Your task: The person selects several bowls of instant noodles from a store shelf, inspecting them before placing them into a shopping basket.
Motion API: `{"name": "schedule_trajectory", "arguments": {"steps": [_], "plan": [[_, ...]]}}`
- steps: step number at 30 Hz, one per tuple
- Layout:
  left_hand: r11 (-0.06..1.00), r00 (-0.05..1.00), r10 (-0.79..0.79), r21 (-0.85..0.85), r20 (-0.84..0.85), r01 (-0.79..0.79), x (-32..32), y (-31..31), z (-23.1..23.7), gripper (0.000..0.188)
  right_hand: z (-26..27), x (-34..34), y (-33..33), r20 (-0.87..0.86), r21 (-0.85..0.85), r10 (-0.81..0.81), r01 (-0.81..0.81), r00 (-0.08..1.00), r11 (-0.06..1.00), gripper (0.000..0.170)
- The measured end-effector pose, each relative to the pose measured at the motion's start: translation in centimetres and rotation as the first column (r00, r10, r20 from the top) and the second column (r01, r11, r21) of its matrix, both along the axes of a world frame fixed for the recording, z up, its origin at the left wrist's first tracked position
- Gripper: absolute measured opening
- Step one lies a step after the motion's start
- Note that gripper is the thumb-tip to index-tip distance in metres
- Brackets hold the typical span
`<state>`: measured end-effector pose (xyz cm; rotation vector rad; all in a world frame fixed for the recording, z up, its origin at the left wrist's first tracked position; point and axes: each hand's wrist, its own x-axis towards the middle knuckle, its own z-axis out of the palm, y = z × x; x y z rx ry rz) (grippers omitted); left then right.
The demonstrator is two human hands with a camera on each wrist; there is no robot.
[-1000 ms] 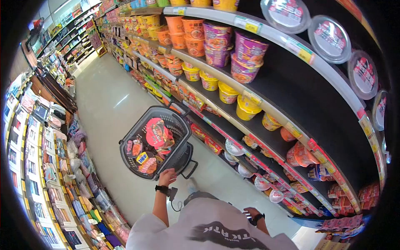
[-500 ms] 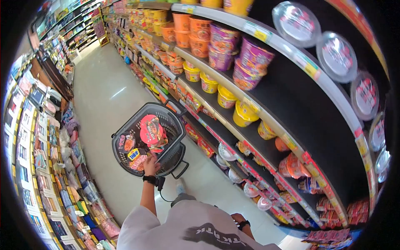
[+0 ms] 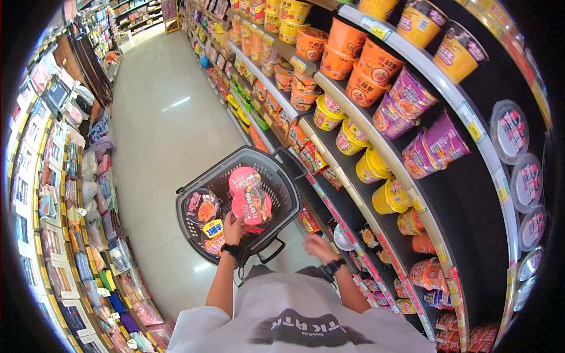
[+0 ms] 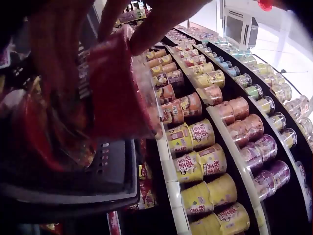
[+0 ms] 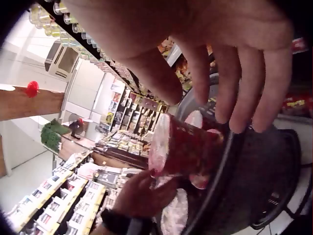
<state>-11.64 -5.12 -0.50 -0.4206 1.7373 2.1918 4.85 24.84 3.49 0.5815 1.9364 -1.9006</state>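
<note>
My left hand (image 3: pixel 234 228) grips a red noodle cup (image 3: pixel 252 205) over the dark grey shopping basket (image 3: pixel 276 197). In the left wrist view, its fingers (image 4: pixel 146 32) curl round the side of the cup, which is tilted. Beneath it in the basket lies another cup with a pink-red lid (image 3: pixel 242 177). To the left are a dark round noodle tub (image 3: pixel 201 206) and a tub with a yellow and blue label (image 3: pixel 213 234). My right hand (image 3: pixel 321 248) holds nothing, raised just right of the basket. In the right wrist view, its fingers (image 5: pixel 242 93) hang apart, loosely bent.
Shelves of noodle cups (image 3: pixel 347 138) line the right side, their price rails (image 3: pixel 432 67) curving close by. Packaged textiles (image 3: pixel 59 235) fill the left racks. Between them runs a pale floor aisle (image 3: pixel 153 141). A basket handle (image 3: pixel 272 252) sticks out toward me.
My left hand has gone from the basket's near rim into it and taken hold of the red noodle cup. My right hand has come forward from beside my body. The head view has shifted.
</note>
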Motion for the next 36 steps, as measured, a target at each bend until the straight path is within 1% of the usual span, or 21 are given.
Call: {"name": "schedule_trajectory", "arguments": {"steps": [1,4,6,8,10,13,14,16,18,19,20,21,22,23,24,27,28,29,30,32,36], "plan": [[1.000,1.000,-0.006,0.019,0.016,0.005,0.5,-0.2,0.9,0.049,1.1,-2.5,-0.6,-0.040,-0.062,0.034,-0.037,0.999,0.997,0.033],[0.997,0.997,-0.008,0.080,0.078,0.002,2.1,-0.3,3.5,0.050,3.1,-10.8,-1.4,0.034,-0.131,0.077,-0.072,0.996,0.989,0.035],[0.997,0.996,0.041,0.069,0.075,-0.046,2.9,0.0,3.5,0.045,2.3,-16.2,-1.5,0.111,-0.130,0.105,-0.091,0.988,0.987,0.036],[0.991,0.991,0.105,0.072,0.080,-0.111,3.6,0.6,4.0,0.044,-0.6,-21.8,-1.7,0.220,-0.151,0.152,-0.120,0.964,0.981,0.036],[0.979,0.978,0.195,0.052,0.080,-0.199,4.0,1.6,4.3,0.044,-4.6,-26.9,-2.1,0.296,-0.163,0.206,-0.163,0.933,0.973,0.036],[0.969,0.964,0.244,0.009,0.109,-0.246,4.3,2.5,4.7,0.042,-11.2,-32.0,-3.7,0.446,-0.172,0.263,-0.206,0.856,0.963,0.042],[0.948,0.938,0.316,-0.013,0.139,-0.318,4.3,3.0,5.2,0.040,-13.8,-33.0,-4.1,0.502,-0.182,0.275,-0.211,0.820,0.961,0.037],[0.926,0.912,0.378,-0.059,0.163,-0.373,4.7,3.7,5.6,0.040,-17.4,-34.7,-5.2,0.542,-0.116,0.189,-0.149,0.819,0.982,0.032],[0.895,0.878,0.447,-0.091,0.174,-0.437,4.4,4.4,5.4,0.037,-23.2,-35.7,-6.2,0.552,-0.021,0.095,-0.100,0.828,0.995,0.031],[0.862,0.845,0.506,-0.091,0.171,-0.498,4.5,5.1,5.4,0.036,-26.5,-35.6,-6.5,0.532,-0.006,0.073,-0.082,0.844,0.997,0.033],[0.826,0.809,0.563,-0.091,0.170,-0.556,4.4,5.9,5.4,0.035,-38.1,-35.4,-5.8,0.084,0.201,0.339,-0.349,0.937,0.915,0.041],[0.786,0.770,0.617,-0.088,0.162,-0.612,4.0,6.6,5.4,0.034,-41.5,-35.6,-4.1,0.092,-0.203,0.271,-0.249,0.958,0.947,0.037],[0.760,0.742,0.649,-0.101,0.168,-0.642,3.9,7.1,5.6,0.032,-38.6,-36.2,-4.9,0.586,-0.411,0.194,0.083,0.786,0.908,0.039],[0.765,0.747,0.643,-0.124,0.166,-0.631,4.2,7.4,5.3,0.032,-39.1,-36.0,-5.6,0.289,-0.172,0.373,-0.335,0.882,0.926,0.040],[0.759,0.740,0.650,-0.114,0.174,-0.640,3.9,7.9,5.9,0.032,-39.9,-35.9,-6.2,0.077,0.290,0.533,-0.530,0.843,0.797,0.042],[0.720,0.696,0.690,-0.097,0.197,-0.687,3.5,9.2,6.5,0.032,-34.6,-36.0,-4.6,-0.158,0.507,0.713,-0.564,0.683,0.652,0.030],[0.708,0.683,0.701,-0.091,0.203,-0.700,3.6,9.5,6.3,0.033,-33.9,-35.8,-4.5,-0.135,0.473,0.660,-0.538,0.739,0.698,0.031],[0.699,0.673,0.709,-0.082,0.211,-0.710,3.5,9.6,6.1,0.034,-34.0,-35.4,-4.9,-0.082,0.379,0.549,-0.483,0.832,0.789,0.032],[0.699,0.673,0.709,-0.086,0.210,-0.710,3.4,9.8,6.2,0.034,-34.2,-34.9,-5.4,0.026,0.265,0.352,-0.346,0.936,0.900,0.034],[0.700,0.676,0.710,-0.086,0.200,-0.709,2.9,10.1,6.6,0.035,-34.1,-34.5,-6.2,0.089,0.207,0.205,-0.219,0.975,0.954,0.036],[0.705,0.681,0.708,-0.133,0.189,-0.696,3.2,9.9,6.2,0.034,-32.5,-35.1,-7.3,0.153,0.239,0.238,-0.270,0.959,0.933,0.043]]}}
